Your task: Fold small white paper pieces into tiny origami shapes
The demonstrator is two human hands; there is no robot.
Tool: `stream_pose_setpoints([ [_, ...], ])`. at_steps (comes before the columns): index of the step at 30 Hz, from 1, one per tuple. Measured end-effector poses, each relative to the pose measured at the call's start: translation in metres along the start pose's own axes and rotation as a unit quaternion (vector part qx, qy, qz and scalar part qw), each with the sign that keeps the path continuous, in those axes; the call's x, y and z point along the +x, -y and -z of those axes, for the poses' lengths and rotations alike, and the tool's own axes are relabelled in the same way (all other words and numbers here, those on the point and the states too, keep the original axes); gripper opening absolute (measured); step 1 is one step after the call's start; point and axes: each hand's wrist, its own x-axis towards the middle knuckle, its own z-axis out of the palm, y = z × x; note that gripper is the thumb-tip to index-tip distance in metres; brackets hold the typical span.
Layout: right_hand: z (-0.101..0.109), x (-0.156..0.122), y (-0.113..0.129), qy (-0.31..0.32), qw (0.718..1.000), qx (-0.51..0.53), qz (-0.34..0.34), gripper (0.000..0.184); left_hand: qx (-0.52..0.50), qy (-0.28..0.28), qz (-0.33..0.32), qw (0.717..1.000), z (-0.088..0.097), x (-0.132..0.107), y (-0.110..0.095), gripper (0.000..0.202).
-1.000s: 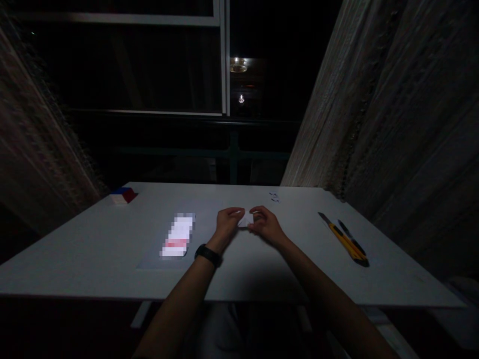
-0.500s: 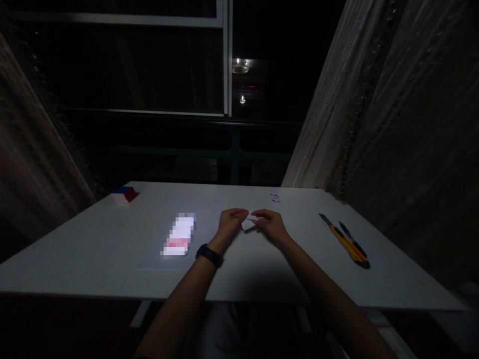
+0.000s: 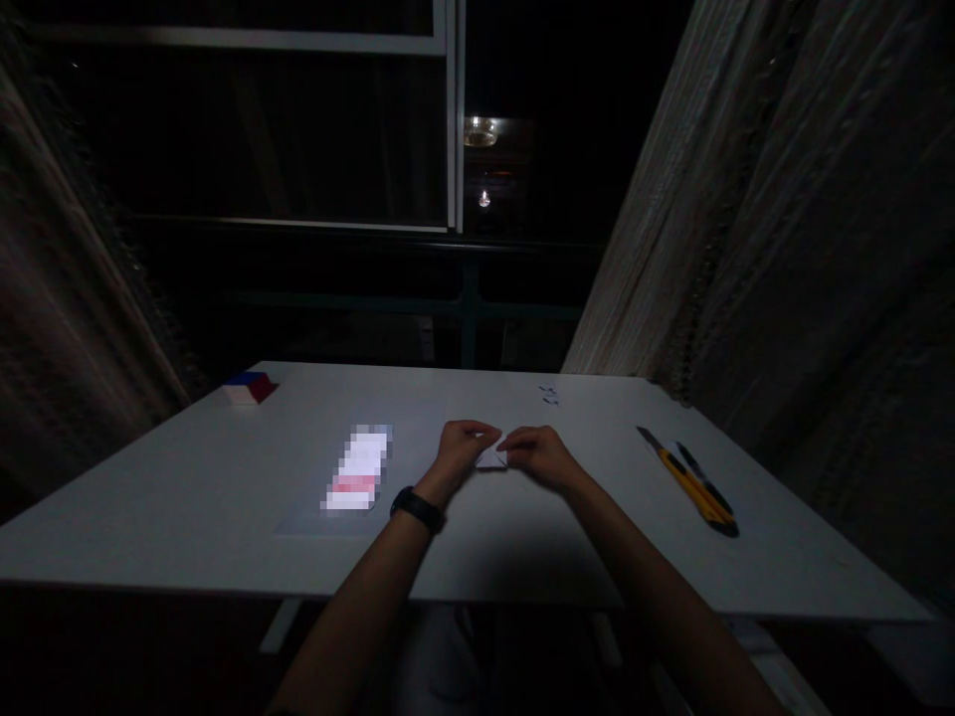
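Note:
A small folded piece of white paper (image 3: 490, 459) is held between my two hands over the middle of the white table (image 3: 224, 497). My left hand (image 3: 461, 447) pinches its left side, thumb and fingers closed. On the other side my right hand (image 3: 542, 454) grips the paper with bent fingers. The fingers hide part of the folds. A dark watch (image 3: 418, 509) circles my left wrist.
Left of my hands lies a lit phone (image 3: 358, 467), its screen blurred out. A cube puzzle (image 3: 250, 387) sits at the far left. To the right are a yellow utility knife (image 3: 697, 489) and a dark pen (image 3: 703, 475). Small dark-marked pieces (image 3: 549, 397) lie behind my hands. Curtains (image 3: 649, 189) flank the window.
The paper has turned or tilted between my fingers and now shows a flatter shape with a straight lower edge. Both hands have shifted only slightly.

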Motion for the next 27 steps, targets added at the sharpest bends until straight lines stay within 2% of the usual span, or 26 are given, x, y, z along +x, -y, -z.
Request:
stream_pose_setpoints([
  [8,0.000,0.001,0.003,0.001,1.000,0.029,0.003,0.018,0.009,-0.010,-0.024,1.000,0.000,0.000,-0.003,0.024],
  [16,-0.006,0.005,-0.001,-0.102,0.986,0.114,-0.068,0.024,-0.056,0.018,-0.004,0.998,0.001,0.000,-0.001,0.023],
  [23,-0.007,0.005,-0.006,-0.079,0.982,0.169,0.006,0.020,-0.061,0.005,0.015,0.998,0.000,-0.001,-0.004,0.021],
  [27,-0.007,0.005,-0.008,-0.078,0.982,0.171,0.007,0.019,-0.058,0.005,0.018,0.998,0.000,-0.001,-0.003,0.020],
])
